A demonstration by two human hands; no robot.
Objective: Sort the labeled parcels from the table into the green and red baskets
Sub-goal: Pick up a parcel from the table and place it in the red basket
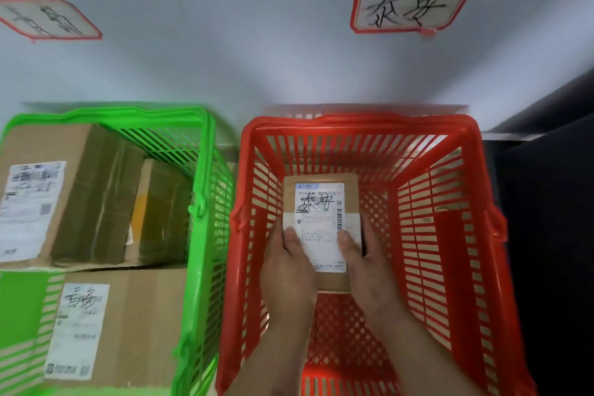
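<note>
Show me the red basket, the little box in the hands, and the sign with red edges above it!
red basket (363, 121), head view, back rim.
little box (321, 178), head view, bare cardboard top edge.
sign (408, 6), head view, white middle.

Pale grey wall (244, 42), two red-edged handwritten signs (409, 6) taped on it, dark furniture (546, 202) at right.

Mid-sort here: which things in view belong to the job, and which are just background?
Job: small parcel held by left hand and right hand, red basket, green basket, sorted parcels.

Background: right wall sign, left wall sign, dark cabinet.
</note>
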